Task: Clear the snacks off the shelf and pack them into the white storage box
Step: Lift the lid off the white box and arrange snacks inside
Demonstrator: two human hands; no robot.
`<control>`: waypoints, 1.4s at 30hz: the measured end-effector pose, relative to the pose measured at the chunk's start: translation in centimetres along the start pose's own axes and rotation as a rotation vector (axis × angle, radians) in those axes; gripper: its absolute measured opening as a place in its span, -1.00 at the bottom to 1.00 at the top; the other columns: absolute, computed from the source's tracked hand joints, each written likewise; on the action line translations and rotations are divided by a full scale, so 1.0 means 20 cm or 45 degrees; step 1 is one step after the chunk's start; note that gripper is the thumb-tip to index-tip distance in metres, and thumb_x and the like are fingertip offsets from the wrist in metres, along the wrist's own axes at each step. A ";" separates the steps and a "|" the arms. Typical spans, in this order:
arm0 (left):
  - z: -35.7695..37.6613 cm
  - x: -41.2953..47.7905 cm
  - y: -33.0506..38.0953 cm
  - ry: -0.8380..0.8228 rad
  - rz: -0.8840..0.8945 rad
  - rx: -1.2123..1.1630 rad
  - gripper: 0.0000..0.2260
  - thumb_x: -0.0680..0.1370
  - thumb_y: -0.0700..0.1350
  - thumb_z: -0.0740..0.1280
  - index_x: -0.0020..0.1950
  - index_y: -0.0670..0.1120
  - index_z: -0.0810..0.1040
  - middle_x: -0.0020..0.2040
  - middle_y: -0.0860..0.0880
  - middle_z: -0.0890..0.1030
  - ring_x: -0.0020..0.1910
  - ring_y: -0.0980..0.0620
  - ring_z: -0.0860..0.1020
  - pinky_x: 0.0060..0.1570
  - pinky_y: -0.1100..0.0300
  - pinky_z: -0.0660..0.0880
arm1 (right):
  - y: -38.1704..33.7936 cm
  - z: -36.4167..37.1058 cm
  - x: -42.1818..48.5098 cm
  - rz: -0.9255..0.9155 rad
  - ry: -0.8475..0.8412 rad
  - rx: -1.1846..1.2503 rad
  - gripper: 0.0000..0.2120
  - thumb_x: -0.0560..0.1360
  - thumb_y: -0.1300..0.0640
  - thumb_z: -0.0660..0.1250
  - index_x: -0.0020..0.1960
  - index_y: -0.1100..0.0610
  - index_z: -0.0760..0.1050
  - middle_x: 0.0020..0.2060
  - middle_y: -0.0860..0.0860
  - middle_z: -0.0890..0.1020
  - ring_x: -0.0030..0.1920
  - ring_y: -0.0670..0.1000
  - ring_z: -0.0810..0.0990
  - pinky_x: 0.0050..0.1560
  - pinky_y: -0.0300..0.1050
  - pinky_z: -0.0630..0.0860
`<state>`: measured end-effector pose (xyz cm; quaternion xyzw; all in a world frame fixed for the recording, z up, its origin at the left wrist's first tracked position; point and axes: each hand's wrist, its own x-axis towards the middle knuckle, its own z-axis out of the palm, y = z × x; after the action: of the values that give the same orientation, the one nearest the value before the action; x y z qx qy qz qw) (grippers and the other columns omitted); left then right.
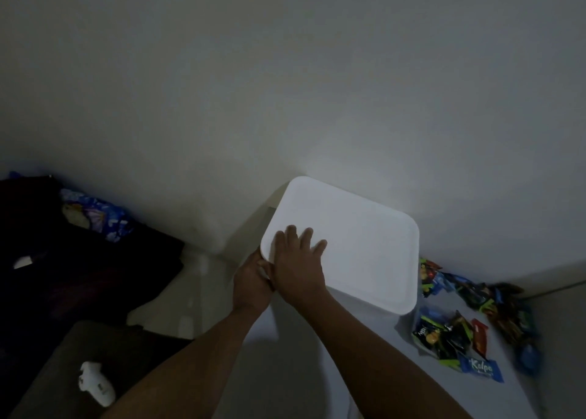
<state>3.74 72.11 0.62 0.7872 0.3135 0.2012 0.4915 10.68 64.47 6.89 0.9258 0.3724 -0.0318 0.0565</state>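
While the right hand [298,260] lies flat on the lid [358,247] of the white rectangular plastic storage box [402,319], its fingers are straight and slightly spread, the palm pressing near the lid's left edge. The left hand [252,280] sits just beside it at the lid's near-left corner, fingers curled at the rim and partly hidden behind the right hand. This box stands closed on the pale grey counter [317,355], close to the plain wall [285,86]. Right of the box, loose snack packets [444,336] in green, black and red lie scattered on the counter, with a blue packet [482,369] nearest the edge. Off to the left, a small white bottle [95,383] lies on a brown cushion [126,349].
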 end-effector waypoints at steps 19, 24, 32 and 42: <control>-0.08 0.03 0.03 -0.297 -0.017 0.086 -0.30 0.13 0.17 0.66 0.21 0.14 0.51 0.08 0.24 0.61 0.07 0.18 0.58 -0.05 0.33 0.49 | 0.21 -0.26 0.05 -0.318 0.184 0.299 -0.48 0.46 -0.31 0.30 0.09 0.14 0.51 0.01 0.07 0.62 0.00 0.12 0.61 -0.11 -0.04 0.55; -0.18 0.06 0.08 -0.393 0.121 0.165 -0.11 0.15 0.11 0.66 0.42 0.02 0.42 0.21 0.18 0.59 0.12 0.16 0.58 -0.05 0.58 0.38 | 0.25 -0.12 -0.11 -0.116 0.090 0.541 -0.36 0.46 -0.25 0.37 0.39 0.11 0.41 0.35 0.03 0.48 0.33 0.06 0.47 0.23 -0.01 0.49; -0.22 0.09 0.34 -0.407 0.208 0.073 -0.05 0.09 -0.10 0.72 0.31 0.19 0.26 0.15 0.41 0.35 0.11 0.35 0.38 0.08 0.38 0.34 | 0.65 -0.02 -0.37 0.641 0.374 0.755 -0.04 0.29 -0.39 0.45 0.49 0.13 0.30 0.52 0.14 0.27 0.54 0.17 0.16 0.51 0.15 0.16; -0.15 0.17 0.40 -0.532 0.245 0.280 0.15 0.05 -0.13 0.73 0.53 -0.14 0.21 0.34 0.12 0.29 0.32 0.12 0.29 0.17 0.32 0.22 | 0.81 0.01 -0.51 0.923 0.445 1.455 -0.09 0.31 0.10 0.63 0.52 0.21 0.23 0.48 0.12 0.34 0.47 0.09 0.29 0.40 -0.13 0.24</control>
<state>6.71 73.82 9.24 0.8866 0.1487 0.0446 0.4357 14.51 45.81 9.11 0.8678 -0.0316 -0.0526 -0.4931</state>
